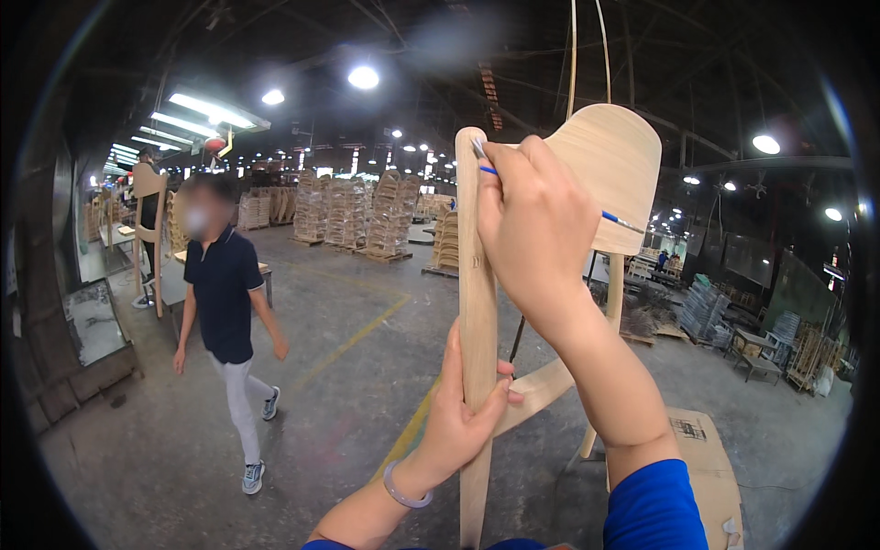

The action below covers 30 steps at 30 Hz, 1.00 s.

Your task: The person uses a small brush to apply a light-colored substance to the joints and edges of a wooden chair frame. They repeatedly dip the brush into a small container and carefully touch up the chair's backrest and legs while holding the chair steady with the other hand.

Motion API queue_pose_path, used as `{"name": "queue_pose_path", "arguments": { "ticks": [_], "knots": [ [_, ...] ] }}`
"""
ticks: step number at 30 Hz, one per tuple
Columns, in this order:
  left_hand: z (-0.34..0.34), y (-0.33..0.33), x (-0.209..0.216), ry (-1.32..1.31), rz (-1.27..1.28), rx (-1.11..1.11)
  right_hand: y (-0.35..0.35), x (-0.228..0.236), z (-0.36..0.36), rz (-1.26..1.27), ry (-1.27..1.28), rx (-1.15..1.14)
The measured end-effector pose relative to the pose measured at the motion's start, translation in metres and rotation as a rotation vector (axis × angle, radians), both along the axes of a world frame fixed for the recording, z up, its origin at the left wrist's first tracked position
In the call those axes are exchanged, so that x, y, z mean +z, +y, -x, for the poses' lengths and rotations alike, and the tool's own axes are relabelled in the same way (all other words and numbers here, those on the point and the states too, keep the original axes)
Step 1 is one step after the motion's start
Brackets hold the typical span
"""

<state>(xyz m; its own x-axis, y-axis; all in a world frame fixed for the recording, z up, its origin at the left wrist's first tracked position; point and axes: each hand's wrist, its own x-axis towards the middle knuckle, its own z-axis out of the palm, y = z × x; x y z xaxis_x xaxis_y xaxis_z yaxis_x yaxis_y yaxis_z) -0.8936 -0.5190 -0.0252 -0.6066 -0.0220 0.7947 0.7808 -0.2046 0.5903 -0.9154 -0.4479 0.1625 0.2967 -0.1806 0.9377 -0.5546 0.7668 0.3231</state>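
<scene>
A bare, pale wooden chair frame (478, 357) stands upright in front of me, its long post running down the middle. My left hand (463, 403) is wrapped round the lower part of that post, the fingertips showing on its right side. My right hand (541, 229) is closed at the post's rounded top. It holds a thin blue-handled brush (620, 221), slanting out behind the fingers. A small metallic tip (478, 147) at the thumb and forefinger touches the wood; its tool is mostly hidden. Beyond the hand is the frame's broad curved panel (619, 151).
A person in a dark shirt (222, 293) walks on the left. Wrapped stacks of wooden parts (348, 213) stand on pallets further back. A cardboard sheet (701, 467) lies at the lower right. Another wooden frame (151, 229) stands at the far left; low tables (756, 353) are at right.
</scene>
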Motion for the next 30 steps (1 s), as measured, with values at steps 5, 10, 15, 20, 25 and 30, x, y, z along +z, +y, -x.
{"name": "queue_pose_path", "arguments": {
  "ticks": [5, 10, 15, 20, 25, 30],
  "knots": [
    [0.000, -0.004, 0.001, 0.000, -0.008, -0.002, -0.002, -0.006, -0.001, 0.006, -0.155, -0.024],
    [0.000, -0.011, 0.001, -0.048, -0.032, -0.008, -0.016, 0.004, 0.005, -0.014, 0.042, -0.056],
    [0.018, -0.026, -0.006, 0.155, 0.114, 0.296, 0.015, -0.075, -0.043, -0.279, -0.168, -0.056],
    [0.002, -0.038, -0.048, 0.026, 0.088, 0.524, 0.062, -0.159, -0.093, -0.305, -0.644, 0.005],
    [-0.020, -0.044, -0.092, 0.140, 0.013, 0.754, 0.072, -0.198, -0.101, -0.116, -0.862, 0.114],
    [-0.033, -0.030, -0.125, 0.629, 0.057, 0.321, 0.098, -0.247, -0.110, -0.027, -0.984, 0.210]
  ]
}}
